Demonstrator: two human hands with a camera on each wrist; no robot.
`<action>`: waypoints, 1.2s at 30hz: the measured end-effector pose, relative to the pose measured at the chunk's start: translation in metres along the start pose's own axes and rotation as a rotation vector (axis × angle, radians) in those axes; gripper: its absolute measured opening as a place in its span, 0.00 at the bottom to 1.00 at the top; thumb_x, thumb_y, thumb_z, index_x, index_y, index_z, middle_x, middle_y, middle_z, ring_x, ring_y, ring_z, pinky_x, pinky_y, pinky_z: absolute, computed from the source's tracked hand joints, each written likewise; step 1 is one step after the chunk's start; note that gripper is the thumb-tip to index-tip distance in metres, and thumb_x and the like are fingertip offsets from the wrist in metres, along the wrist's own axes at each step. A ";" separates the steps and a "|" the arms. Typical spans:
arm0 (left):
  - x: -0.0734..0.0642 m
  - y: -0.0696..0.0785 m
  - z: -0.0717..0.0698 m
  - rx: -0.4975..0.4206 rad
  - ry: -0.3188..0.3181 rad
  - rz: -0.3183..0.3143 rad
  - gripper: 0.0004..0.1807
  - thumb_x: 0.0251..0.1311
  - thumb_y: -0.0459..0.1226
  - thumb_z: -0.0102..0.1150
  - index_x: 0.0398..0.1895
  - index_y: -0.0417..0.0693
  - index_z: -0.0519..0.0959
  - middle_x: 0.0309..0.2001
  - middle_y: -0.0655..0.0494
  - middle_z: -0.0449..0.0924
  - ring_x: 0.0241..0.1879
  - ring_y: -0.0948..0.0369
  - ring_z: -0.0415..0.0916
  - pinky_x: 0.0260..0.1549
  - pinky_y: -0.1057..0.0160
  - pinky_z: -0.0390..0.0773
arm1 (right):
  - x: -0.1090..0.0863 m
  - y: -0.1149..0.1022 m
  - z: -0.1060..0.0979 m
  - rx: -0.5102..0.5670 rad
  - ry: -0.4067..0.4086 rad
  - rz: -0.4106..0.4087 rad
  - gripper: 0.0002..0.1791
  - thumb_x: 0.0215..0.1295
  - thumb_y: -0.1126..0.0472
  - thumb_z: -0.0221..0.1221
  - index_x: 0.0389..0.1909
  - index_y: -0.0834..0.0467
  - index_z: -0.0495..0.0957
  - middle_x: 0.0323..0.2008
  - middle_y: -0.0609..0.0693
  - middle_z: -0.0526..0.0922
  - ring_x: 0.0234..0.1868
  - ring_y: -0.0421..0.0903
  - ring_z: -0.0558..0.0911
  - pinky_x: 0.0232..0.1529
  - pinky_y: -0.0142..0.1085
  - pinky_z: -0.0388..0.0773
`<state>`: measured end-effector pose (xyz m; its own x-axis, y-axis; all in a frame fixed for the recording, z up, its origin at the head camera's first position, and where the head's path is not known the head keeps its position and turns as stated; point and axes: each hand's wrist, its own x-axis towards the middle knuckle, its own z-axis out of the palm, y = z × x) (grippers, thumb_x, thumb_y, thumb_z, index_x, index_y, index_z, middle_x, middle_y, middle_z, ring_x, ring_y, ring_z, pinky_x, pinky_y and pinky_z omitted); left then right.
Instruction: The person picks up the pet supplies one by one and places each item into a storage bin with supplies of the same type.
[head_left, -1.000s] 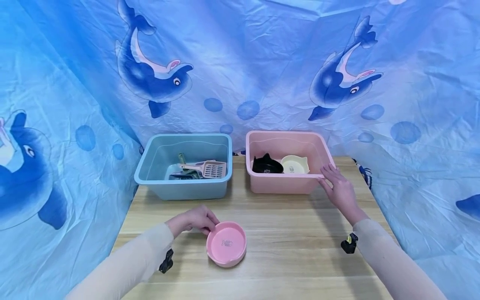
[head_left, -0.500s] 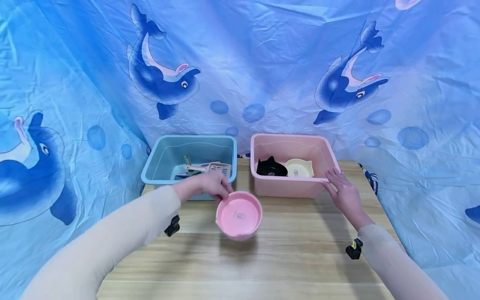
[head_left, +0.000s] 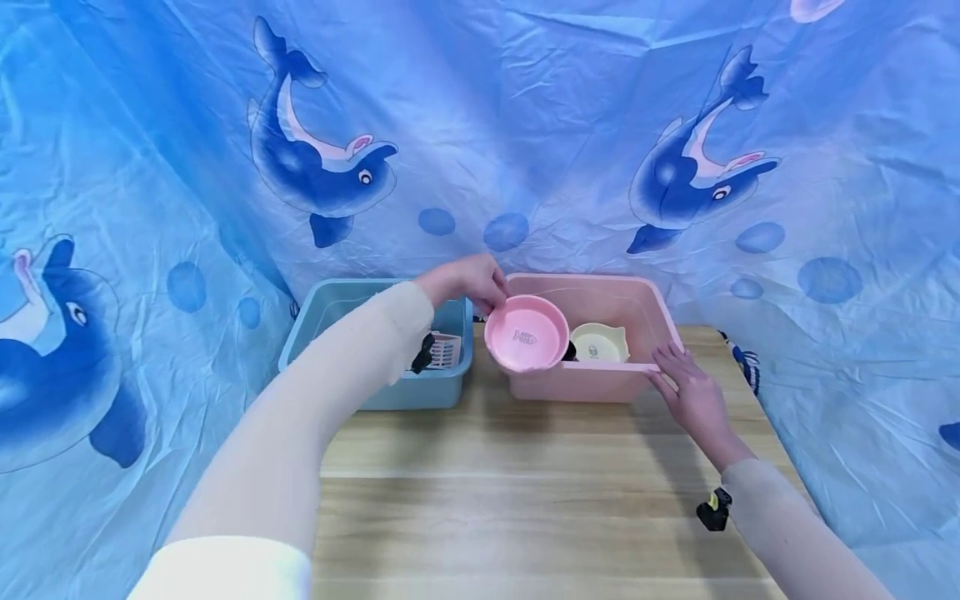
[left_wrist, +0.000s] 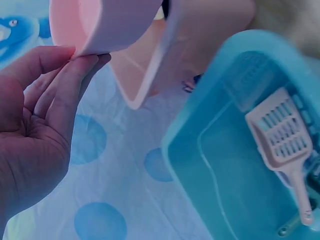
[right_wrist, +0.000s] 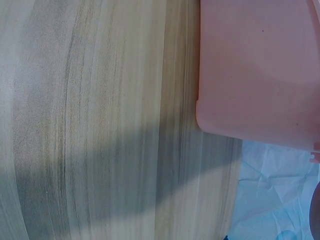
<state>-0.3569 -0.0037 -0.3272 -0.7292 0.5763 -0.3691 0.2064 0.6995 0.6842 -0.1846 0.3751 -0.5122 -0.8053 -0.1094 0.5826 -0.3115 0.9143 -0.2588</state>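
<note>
A round pink pet bowl (head_left: 527, 333), fish-bone print on its inner base, hangs tilted at the near left corner of the pink bin (head_left: 585, 387). My left hand (head_left: 476, 279) pinches its edge between thumb and fingers; in the left wrist view that hand (left_wrist: 40, 125) holds the bowl (left_wrist: 110, 27) from below. Inside the pink bin sits a cream cat-eared bowl (head_left: 600, 343). Only a sliver of a black bowl (head_left: 571, 352) shows behind the pink one. My right hand (head_left: 693, 400) rests with extended fingers on the bin's near right rim.
Left of the pink bin stands a blue bin (head_left: 442, 393), partly covered by my left arm. A pale pink litter scoop (left_wrist: 282, 130) and other scoops lie inside it. Both bins stand on a wooden table (head_left: 480, 500), before a dolphin-print curtain (head_left: 450, 125).
My left hand has lifted the pink bowl off the table and carried it forward and right to the pink bin's left corner. My right hand has stayed at the rim.
</note>
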 end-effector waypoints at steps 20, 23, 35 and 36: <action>0.098 0.001 0.024 0.128 0.074 0.012 0.16 0.65 0.26 0.66 0.55 0.39 0.88 0.52 0.44 0.90 0.39 0.57 0.88 0.39 0.64 0.88 | 0.000 0.001 -0.001 -0.038 -0.082 0.050 0.28 0.66 0.62 0.73 0.65 0.66 0.81 0.63 0.65 0.83 0.68 0.66 0.79 0.72 0.61 0.71; 0.109 -0.001 0.029 0.119 0.061 0.019 0.16 0.64 0.25 0.66 0.54 0.39 0.89 0.52 0.44 0.90 0.36 0.58 0.87 0.36 0.66 0.87 | 0.001 0.003 -0.001 -0.044 -0.073 0.042 0.28 0.65 0.62 0.74 0.65 0.66 0.82 0.63 0.65 0.84 0.68 0.66 0.80 0.72 0.59 0.71; 0.137 -0.011 0.047 -0.103 -0.022 -0.026 0.15 0.61 0.19 0.60 0.48 0.35 0.88 0.42 0.47 0.85 0.37 0.55 0.76 0.42 0.57 0.84 | 0.003 0.006 0.002 -0.053 -0.047 -0.013 0.28 0.62 0.64 0.75 0.62 0.67 0.83 0.61 0.65 0.85 0.66 0.65 0.82 0.68 0.62 0.75; 0.139 -0.012 0.047 -0.137 -0.035 -0.043 0.16 0.61 0.18 0.60 0.48 0.34 0.87 0.42 0.47 0.84 0.37 0.55 0.75 0.40 0.58 0.83 | 0.003 0.006 0.002 -0.055 -0.047 -0.011 0.28 0.62 0.64 0.75 0.62 0.67 0.83 0.61 0.65 0.85 0.66 0.65 0.82 0.68 0.61 0.75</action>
<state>-0.4299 0.0879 -0.4163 -0.7116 0.5633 -0.4199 0.0828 0.6607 0.7461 -0.1900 0.3796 -0.5135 -0.8253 -0.1363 0.5481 -0.2931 0.9329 -0.2093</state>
